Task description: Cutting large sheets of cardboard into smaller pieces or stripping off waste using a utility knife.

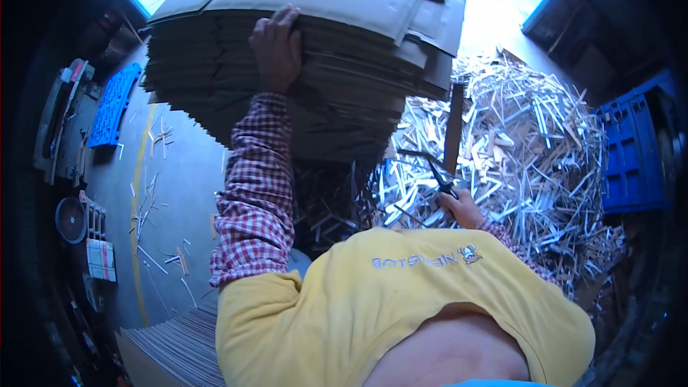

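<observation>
A tall stack of flat cardboard sheets (337,50) stands in front of me, its upper sheets pale and its layered edges in shadow. At the near side of the stack, my left hand (277,50) hooks its fingertips over the upper edge. Lower and to the right, my right hand (466,209) is closed round the dark handle of a thin, black, curved tool (434,169); its exact kind cannot be made out. That tool is apart from the stack, over loose scraps. Close beyond it, a narrow brown strip (454,129) runs upright.
A large heap of cardboard offcuts (534,136) covers the floor on the right, beside a blue crate (634,150). On the left are a blue pallet (115,106), a yellow floor line (136,229) and scattered strips. More stacked sheets (175,347) stand at lower left.
</observation>
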Motion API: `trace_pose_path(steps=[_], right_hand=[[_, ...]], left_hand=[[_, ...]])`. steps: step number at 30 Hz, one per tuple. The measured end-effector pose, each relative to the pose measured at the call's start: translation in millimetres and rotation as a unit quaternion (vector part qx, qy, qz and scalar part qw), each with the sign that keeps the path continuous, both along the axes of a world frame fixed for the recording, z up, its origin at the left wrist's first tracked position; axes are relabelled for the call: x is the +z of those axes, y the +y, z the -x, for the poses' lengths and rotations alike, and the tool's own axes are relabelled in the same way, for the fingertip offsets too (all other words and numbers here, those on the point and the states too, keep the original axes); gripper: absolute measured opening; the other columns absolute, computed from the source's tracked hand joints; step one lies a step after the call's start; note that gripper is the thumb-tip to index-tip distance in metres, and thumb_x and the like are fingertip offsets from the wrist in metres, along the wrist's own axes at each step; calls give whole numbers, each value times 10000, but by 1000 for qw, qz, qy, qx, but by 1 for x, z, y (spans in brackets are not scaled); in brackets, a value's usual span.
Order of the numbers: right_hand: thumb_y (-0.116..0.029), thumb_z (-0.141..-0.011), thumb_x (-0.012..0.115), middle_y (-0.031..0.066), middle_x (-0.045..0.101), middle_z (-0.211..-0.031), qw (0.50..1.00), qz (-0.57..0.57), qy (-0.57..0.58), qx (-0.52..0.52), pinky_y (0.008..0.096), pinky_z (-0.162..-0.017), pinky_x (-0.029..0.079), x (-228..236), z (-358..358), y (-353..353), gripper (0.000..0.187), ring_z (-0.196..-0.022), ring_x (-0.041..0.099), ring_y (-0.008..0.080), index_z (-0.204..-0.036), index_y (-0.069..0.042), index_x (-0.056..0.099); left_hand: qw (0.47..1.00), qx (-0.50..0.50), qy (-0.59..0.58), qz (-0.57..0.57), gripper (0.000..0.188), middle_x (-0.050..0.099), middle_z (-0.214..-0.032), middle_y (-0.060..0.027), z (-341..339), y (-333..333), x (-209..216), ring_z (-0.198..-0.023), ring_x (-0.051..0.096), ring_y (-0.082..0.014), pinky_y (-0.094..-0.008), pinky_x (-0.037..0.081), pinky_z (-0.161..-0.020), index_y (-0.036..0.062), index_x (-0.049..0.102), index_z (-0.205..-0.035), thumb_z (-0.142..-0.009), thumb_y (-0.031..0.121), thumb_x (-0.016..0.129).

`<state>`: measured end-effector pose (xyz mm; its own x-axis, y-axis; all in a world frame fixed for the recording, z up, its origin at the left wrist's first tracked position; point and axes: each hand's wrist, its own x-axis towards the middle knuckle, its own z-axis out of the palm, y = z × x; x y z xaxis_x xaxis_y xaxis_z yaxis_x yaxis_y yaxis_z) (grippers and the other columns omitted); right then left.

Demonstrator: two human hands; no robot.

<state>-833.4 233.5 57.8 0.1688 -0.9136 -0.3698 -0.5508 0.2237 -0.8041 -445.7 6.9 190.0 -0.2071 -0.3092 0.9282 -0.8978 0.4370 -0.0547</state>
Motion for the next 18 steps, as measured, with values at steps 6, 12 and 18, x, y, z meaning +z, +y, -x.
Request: trace_pose_path(steps=[6,12,18], right_hand=[[-301,-814,532,-39,523,-666,985,-105,-52,129,213,-513,329,85,-23,-32,293,-590,425,47,-895,-34,620],[-385,-801,517,-10,528,-629,983,48,-111,140,246,-463,290,136,-83,-99,372,-529,380,62,-832,-43,658],[-379,-764,521,71,577,-647,971,-9,-238,17,265,-509,394,133,-108,-100,391,-534,508,123,-701,-8,626]], left_hand=[[1000,-3,4,21,282,488,-1154,-8,1,-2,6,-978,413,-245,-372,303,-825,145,483,-1100,-831,215,435],[1000,-6,-2,9,275,486,-1157,-3,6,-2,4,-979,414,-240,-367,304,-821,144,486,-1092,-829,212,439],[1000,-7,8,8,279,487,-1156,-3,7,-3,4,-974,419,-236,-364,310,-818,144,487,-1091,-821,204,449]])
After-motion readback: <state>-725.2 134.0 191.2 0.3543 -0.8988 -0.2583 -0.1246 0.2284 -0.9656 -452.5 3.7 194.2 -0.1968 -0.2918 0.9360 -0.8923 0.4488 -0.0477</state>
